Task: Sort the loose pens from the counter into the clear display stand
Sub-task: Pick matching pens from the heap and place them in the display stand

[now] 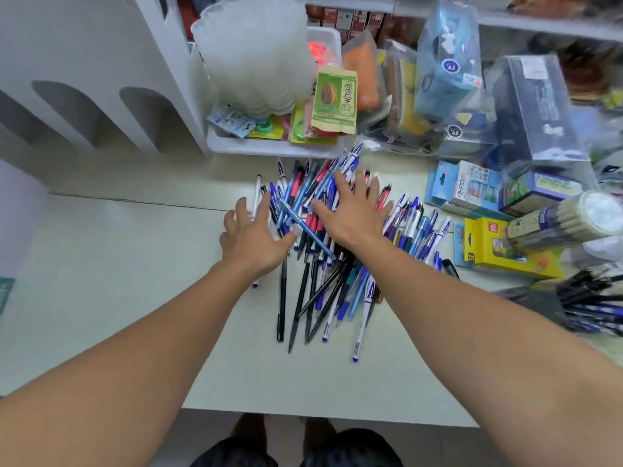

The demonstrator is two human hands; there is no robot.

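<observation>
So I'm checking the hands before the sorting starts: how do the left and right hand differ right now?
The left hand lies at the pen pile's left edge, partly on bare counter; the right hand lies farther forward, on the pile's middle. Both are flat, fingers spread, gripping nothing.

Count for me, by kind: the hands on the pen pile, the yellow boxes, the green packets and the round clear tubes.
hands: 2 (left hand, right hand)
yellow box: 1
green packet: 1
round clear tube: 1
Total: 5
The loose pens overlap too much to count.
</observation>
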